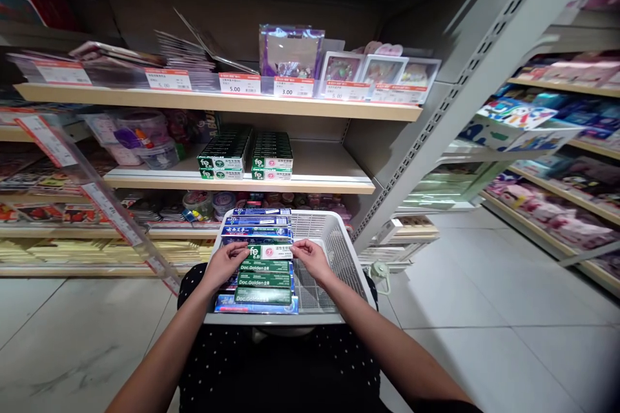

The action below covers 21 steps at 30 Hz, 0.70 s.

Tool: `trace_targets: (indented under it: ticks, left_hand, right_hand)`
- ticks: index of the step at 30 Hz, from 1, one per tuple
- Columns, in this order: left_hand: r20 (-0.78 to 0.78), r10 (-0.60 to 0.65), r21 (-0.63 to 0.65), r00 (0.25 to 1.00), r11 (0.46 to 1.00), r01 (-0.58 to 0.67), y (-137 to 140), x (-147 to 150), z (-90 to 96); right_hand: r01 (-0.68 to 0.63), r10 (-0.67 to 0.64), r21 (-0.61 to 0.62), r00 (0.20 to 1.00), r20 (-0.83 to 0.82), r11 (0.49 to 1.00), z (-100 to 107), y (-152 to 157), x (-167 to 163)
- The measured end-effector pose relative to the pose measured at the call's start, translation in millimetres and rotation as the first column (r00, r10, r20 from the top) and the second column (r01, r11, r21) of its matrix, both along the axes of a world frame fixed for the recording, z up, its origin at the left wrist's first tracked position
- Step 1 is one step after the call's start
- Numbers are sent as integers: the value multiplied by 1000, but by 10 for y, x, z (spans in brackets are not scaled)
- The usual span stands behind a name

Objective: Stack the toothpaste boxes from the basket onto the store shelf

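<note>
Currently, the left hand [227, 266] and the right hand [312, 261] hold one green-and-white carton [269, 251] between them, above the loaded left half of the basket [271, 319]. Each hand applies a narrow thumb-and-finger grip, the left at the carton's left end, the right at its right end. This two-point support likely keeps the carton level and its printed face uncovered. Whether the carton also rests on the boxes below cannot be told.

The basket sits across the lap [285, 368], presumably to leave both hands free. Inside the basket, dark green boxes [264, 279] lie parallel nearer the person, a blue box [256, 305] lies at the near wall, and blue-printed boxes [261, 222] fill the far left part. The shared orientation probably saves space. Beyond the basket, a shelf [329, 183] carries two stacks of matching cartons [272, 162], labels outward, apparently for legibility.

The basket is rigid pale plastic with rounded corners and perforated, grid-like surfaces. The cartons are slim, rectangular, smooth printed board. The shelf is flat with a wood-toned front edge; the lap is covered by dark, white-dotted fabric.
</note>
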<state>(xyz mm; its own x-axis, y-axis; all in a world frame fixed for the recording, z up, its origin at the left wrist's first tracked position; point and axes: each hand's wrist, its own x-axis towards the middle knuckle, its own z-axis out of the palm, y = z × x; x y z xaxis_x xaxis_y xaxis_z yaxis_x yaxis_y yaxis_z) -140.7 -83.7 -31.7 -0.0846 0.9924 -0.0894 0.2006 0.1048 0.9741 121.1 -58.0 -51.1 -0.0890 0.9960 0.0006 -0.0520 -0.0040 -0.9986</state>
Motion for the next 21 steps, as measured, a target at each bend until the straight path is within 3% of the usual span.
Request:
trace_targets:
  ticks: [9, 15, 21]
  left_hand:
    - [27, 37, -3, 999, 999, -37, 12, 6, -43]
    - [-30, 11, 43, 999, 999, -10, -14, -14, -82]
    - [36, 5, 54, 999, 999, -7, -44, 19, 64]
  right_hand:
    - [-84, 80, -43, 993, -83, 996, 57, -42, -3]
    - [-80, 77, -57, 996, -45, 995, -2, -40, -16]
    - [-48, 46, -27, 998, -50, 999, 66, -59, -41]
